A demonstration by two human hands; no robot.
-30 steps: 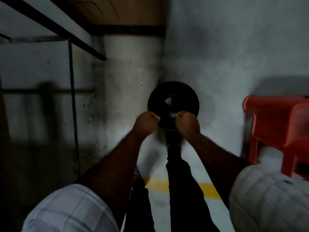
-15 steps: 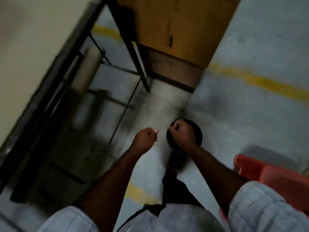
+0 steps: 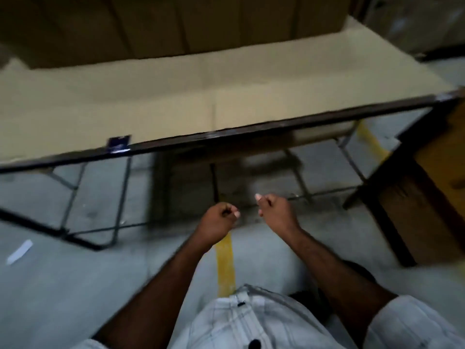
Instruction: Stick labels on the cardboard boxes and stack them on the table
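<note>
— Gone from view is the black round thing both hands were at half a second back; the view has swung up from the floor, and the tabletop [image 3: 176,96] now fills the upper half of the frame.

— What are the hands doing?

— Near the lower centre, the left hand [image 3: 219,220] and the right hand [image 3: 275,212] are both curled nearly into fists, thumb pressed to forefinger, close together but apart. It looks like a pinch on something thin, perhaps a label, but nothing shows between them, so I cannot tell what they hold, if anything.

— And the boxes?

— The cardboard boxes [image 3: 176,21] stand in a row along the top of the frame, on the far side of the tabletop. Its dark front edge [image 3: 251,128] runs across the picture, tilted up to the right, and lies between the hands and the boxes.

— So which way next?

— Up-frame, I judge, over that edge. The right hand sits slightly further up, so a little nearer. A small dark patch [image 3: 118,144] clings to the edge at centre left.
</note>
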